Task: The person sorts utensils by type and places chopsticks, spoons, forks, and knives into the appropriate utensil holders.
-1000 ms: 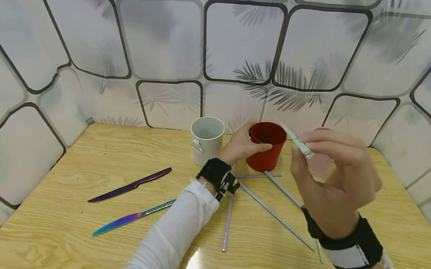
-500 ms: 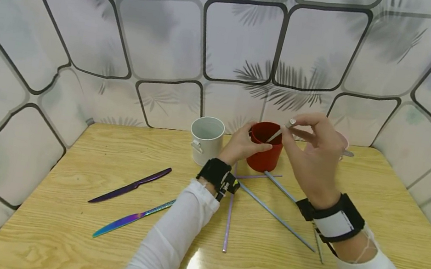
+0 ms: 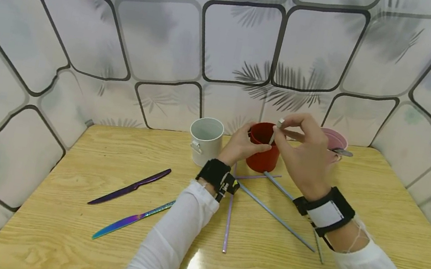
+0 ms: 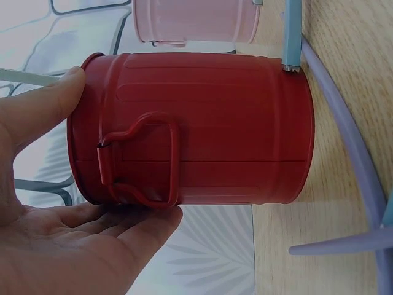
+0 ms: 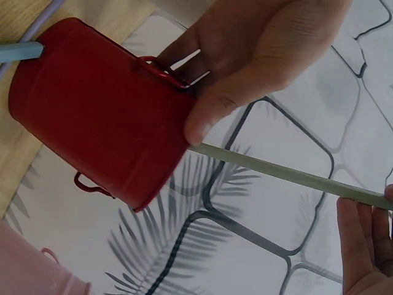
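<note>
My left hand (image 3: 243, 147) grips the small red bucket (image 3: 260, 163) by its left side, thumb over the rim and fingers beneath the side handle in the left wrist view. The bucket stands upright on the table. Between thumb and fingers, my right hand (image 3: 301, 151) pinches a pale green chopstick (image 5: 288, 174) near its thick end. The chopstick slants down to the bucket's mouth, its lower end hidden behind the rim and my left thumb. Blue chopsticks (image 3: 276, 216) and lavender chopsticks (image 3: 227, 227) lie in front of the bucket.
To the left stands a white bucket (image 3: 209, 151). A pink bucket (image 3: 335, 136) behind my right hand has a grey metal utensil (image 3: 341, 151) across its rim. A dark purple knife (image 3: 130, 187) and a rainbow knife (image 3: 123, 222) lie left of my left arm; another chopstick (image 3: 318, 248) lies near my right wrist.
My right hand has moved left and turned, bringing the chopstick from beside the red bucket to its mouth, now more upright. My left hand stays on the bucket.
</note>
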`<state>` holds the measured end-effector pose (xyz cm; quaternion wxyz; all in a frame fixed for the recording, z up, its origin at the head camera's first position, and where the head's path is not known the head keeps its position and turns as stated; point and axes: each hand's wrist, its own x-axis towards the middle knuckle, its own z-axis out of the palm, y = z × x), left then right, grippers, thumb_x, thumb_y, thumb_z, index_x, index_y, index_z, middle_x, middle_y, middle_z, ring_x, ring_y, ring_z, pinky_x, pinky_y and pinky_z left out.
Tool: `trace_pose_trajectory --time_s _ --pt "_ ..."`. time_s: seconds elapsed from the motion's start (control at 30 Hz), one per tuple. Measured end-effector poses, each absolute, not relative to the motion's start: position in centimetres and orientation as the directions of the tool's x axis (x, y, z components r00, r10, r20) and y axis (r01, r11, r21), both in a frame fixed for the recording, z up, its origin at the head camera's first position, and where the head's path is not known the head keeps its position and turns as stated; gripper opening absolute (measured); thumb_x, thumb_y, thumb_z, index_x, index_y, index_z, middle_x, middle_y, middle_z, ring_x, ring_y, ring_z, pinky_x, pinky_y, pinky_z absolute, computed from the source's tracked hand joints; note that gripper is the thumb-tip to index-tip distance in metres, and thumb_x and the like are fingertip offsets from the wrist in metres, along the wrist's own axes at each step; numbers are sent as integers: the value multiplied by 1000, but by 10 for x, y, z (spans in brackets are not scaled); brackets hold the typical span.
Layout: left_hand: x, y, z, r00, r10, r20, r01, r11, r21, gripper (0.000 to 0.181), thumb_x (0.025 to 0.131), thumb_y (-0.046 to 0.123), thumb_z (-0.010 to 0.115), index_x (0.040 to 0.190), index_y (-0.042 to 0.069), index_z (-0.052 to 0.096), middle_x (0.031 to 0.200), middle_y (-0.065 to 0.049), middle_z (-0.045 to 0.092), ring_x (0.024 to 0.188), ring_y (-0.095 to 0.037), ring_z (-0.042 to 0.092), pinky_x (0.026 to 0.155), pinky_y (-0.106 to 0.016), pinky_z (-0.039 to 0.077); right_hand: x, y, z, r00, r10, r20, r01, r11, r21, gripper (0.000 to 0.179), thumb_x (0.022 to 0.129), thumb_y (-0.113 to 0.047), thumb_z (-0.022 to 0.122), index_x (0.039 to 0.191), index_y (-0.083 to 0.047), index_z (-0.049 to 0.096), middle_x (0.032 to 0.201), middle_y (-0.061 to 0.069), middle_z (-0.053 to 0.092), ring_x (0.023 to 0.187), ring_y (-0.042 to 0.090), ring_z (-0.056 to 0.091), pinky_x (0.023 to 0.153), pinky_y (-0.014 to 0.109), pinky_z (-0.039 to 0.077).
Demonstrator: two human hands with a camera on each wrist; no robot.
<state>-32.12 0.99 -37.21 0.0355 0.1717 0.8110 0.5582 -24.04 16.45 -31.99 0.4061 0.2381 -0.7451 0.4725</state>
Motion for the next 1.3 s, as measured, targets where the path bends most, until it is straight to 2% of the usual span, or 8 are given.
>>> trace_pose_trajectory --time_s 0.2,0.4,0.6,0.87,1.3 --pt "-321 10 -372 -940 314 131 234 318 919 75 89 23 83 152 5 45 134 -12 63 120 -26 61 99 -36 52 -245 166 -324 -591 45 805 -714 435 -549 16 88 6 76 100 3 66 98 9 69 93 5 66 82 16 57" --pt "-321 10 -373 -940 314 135 238 318 918 75 89 24 83 151 6 45 135 -11 63 120 -25 61 98 -36 53 -246 168 -333 -622 37 782 -690 446 -570 17 89 5 76 102 2 65 97 8 68 90 10 66 83 14 56" --pt "-320 11 -372 -944 306 126 229 330 916 80 89 24 83 155 5 41 139 -13 61 123 -27 60 101 -38 53 -249 170 -340 -617 51 785 -686 452 -569 18 87 5 78 101 2 66 97 11 69 90 11 65 82 14 55" --pt "-318 10 -371 -943 305 132 235 332 914 79 89 23 83 154 4 42 138 -14 61 123 -28 60 101 -39 53 -251 172 -343 -611 27 791 -697 456 -554 16 88 6 76 100 2 66 94 8 67 90 21 66 82 14 56" --pt "-318 11 -371 -946 299 122 225 339 914 81 89 26 83 155 5 41 139 -13 60 124 -27 60 101 -38 52 -253 171 -351 -619 -10 785 -697 467 -544 16 88 6 76 99 1 65 95 10 66 89 18 65 83 13 55"
